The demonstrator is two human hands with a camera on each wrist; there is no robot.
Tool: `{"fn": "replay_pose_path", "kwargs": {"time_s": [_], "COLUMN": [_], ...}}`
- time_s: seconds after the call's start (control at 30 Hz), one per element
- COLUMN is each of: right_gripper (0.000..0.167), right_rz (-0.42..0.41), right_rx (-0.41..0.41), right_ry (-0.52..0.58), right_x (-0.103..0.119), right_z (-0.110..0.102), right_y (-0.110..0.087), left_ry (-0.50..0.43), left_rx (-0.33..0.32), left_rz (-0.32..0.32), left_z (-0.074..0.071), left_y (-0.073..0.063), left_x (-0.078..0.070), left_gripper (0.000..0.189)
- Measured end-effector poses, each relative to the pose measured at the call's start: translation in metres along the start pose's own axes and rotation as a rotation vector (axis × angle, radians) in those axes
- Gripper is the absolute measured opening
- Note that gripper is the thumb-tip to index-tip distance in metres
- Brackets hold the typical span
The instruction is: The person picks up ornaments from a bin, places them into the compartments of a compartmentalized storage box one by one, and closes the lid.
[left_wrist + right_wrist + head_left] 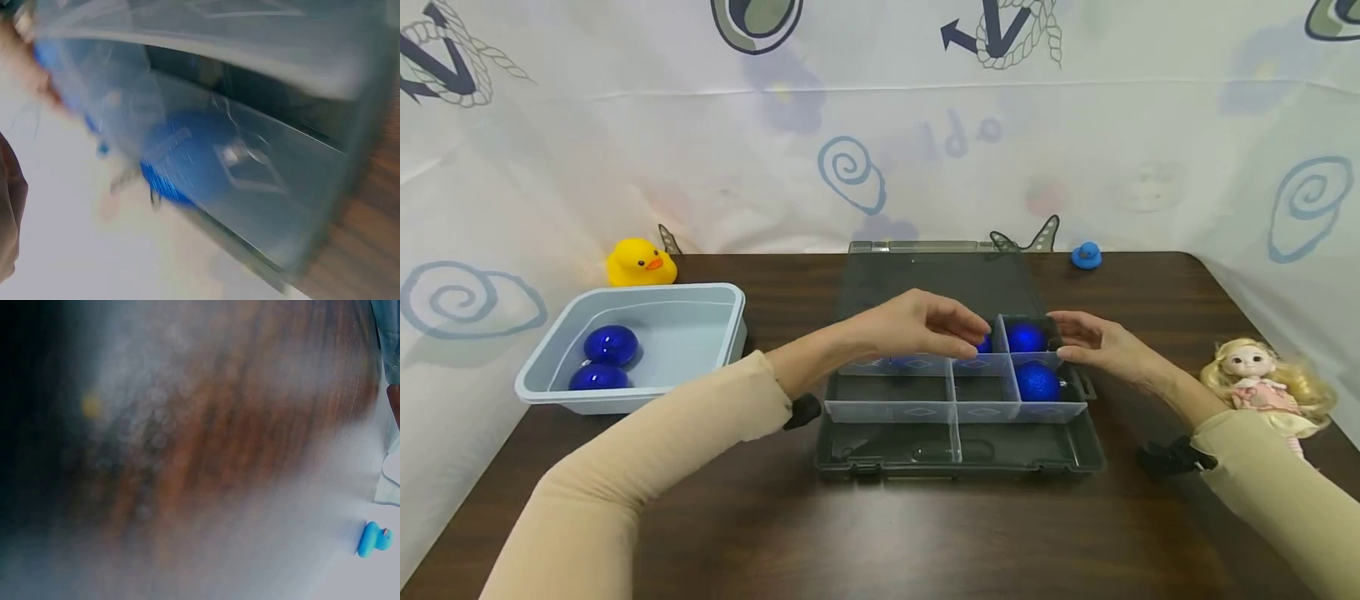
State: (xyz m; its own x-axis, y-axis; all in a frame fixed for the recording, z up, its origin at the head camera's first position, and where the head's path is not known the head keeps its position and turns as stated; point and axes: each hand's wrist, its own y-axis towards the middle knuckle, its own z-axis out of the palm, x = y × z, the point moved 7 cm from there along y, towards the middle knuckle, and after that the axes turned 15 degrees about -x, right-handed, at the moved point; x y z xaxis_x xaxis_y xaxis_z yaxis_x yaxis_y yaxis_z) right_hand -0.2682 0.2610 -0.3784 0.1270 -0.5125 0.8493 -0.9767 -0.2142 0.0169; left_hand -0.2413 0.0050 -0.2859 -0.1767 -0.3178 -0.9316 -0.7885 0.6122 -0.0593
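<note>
A dark translucent divider box [891, 442] lies with its lid [932, 279] folded back. My left hand [921, 327] hovers over its back row, fingers loosely extended, partly covering a blue ball [983, 344]. At the box's right side is my right hand [1101, 346], thumb and fingers slightly bent and apart, close to another blue ball [1026, 337]. A glittery blue ball [1037, 382] sits in the compartment in front of that one. In the blurred left wrist view, a blue ball [187, 153] shows through a clear divider. The right wrist view shows neither hand.
To the left, a pale blue tub [700, 333] holds two shiny blue balls [611, 345]. Behind it sits a yellow rubber duck [640, 263]. A small blue duck [1086, 256] stands at the table's back edge, and a blond doll [1262, 383] lies by the right forearm.
</note>
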Motion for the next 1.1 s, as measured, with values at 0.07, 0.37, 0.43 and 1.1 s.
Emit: {"fn": "replay_pose_path", "kwargs": {"time_s": [0.07,0.37,0.43,1.1], "right_gripper": [0.058,0.058,0.058,0.058], "right_rz": [-0.006,-0.018,-0.015,-0.001], "right_rx": [-0.003,-0.014,-0.018,-0.011], "right_ry": [-0.004,0.013,0.011,0.001], "right_x": [0.000,-0.001,-0.001,-0.003], "right_z": [-0.001,-0.002,-0.002,0.002], "right_y": [0.000,-0.001,-0.001,0.000], "left_ry": [-0.041,-0.066,-0.096,0.139], "left_rx": [-0.066,-0.493,-0.570,-0.976], "left_rz": [-0.015,-0.131,-0.174,-0.393], "left_z": [-0.025,-0.162,-0.188,-0.284], "left_y": [-0.017,-0.110,-0.134,-0.247], "left_x": [0.003,0.065,0.084,0.166], "left_gripper": [0.038,0.046,0.041,0.037]}}
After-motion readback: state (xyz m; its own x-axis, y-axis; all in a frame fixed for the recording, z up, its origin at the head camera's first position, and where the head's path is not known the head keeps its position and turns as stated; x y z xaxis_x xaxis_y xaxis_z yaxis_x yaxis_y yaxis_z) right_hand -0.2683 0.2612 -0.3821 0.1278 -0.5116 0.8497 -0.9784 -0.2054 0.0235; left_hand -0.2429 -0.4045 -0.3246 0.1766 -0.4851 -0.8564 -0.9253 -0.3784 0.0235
